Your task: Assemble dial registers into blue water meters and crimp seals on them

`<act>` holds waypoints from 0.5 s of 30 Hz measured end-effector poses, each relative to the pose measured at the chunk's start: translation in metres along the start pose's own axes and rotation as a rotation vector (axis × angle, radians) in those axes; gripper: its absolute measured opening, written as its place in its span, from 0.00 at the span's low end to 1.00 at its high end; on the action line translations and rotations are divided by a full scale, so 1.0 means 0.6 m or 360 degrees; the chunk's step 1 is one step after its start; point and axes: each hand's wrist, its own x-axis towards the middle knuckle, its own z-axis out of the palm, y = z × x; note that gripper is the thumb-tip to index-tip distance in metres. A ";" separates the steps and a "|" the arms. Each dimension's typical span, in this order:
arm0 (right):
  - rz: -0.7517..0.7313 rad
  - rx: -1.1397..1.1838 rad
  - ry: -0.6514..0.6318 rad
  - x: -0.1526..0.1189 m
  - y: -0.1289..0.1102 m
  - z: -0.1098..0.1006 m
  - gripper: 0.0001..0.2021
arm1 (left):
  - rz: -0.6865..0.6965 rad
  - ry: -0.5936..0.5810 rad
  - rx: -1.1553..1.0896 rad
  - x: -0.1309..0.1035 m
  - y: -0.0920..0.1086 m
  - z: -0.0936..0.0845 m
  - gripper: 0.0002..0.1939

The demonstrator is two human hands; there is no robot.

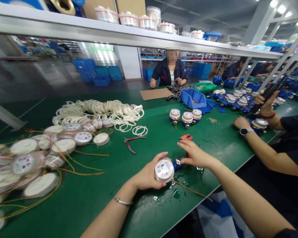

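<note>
The fingers of the left hand (pixel 146 173) curl around the round meter (pixel 164 170), gripping its rim with the dial up. From there its blue pipe end (pixel 175 166) points toward the right hand (pixel 200 156), whose fingers are open and nearer the brass fitting (pixel 178 162); contact is unclear. Beyond those fingers lies an orange tool (pixel 186 137) on the tabletop (pixel 139 208).

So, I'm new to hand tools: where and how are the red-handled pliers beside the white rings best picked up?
I'd grip the pliers by both red handles, coming from the right and near side. They lie open on the table, jaws to the left, handles spread rightward and toward the person, so fingers should close around both.
</note>
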 end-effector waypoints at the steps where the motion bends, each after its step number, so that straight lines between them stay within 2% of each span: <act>1: -0.0167 -0.0074 -0.0107 -0.005 -0.011 0.007 0.36 | 0.0007 -0.0035 0.0015 0.003 -0.001 -0.003 0.52; 3: -0.0417 -0.0281 -0.0255 -0.013 -0.025 0.024 0.33 | 0.0000 -0.0031 0.0021 0.006 -0.002 -0.004 0.53; 5: -0.0508 -0.0483 -0.0278 -0.016 -0.031 0.040 0.26 | -0.0022 0.0024 0.0010 0.005 -0.003 0.003 0.55; 9: -0.0487 -0.0620 -0.0234 -0.014 -0.031 0.058 0.15 | -0.0042 0.0118 0.0037 -0.001 -0.002 0.021 0.58; 15: -0.0504 -0.0711 -0.0190 -0.023 -0.036 0.059 0.15 | 0.0010 0.0114 0.0123 -0.006 -0.004 0.034 0.57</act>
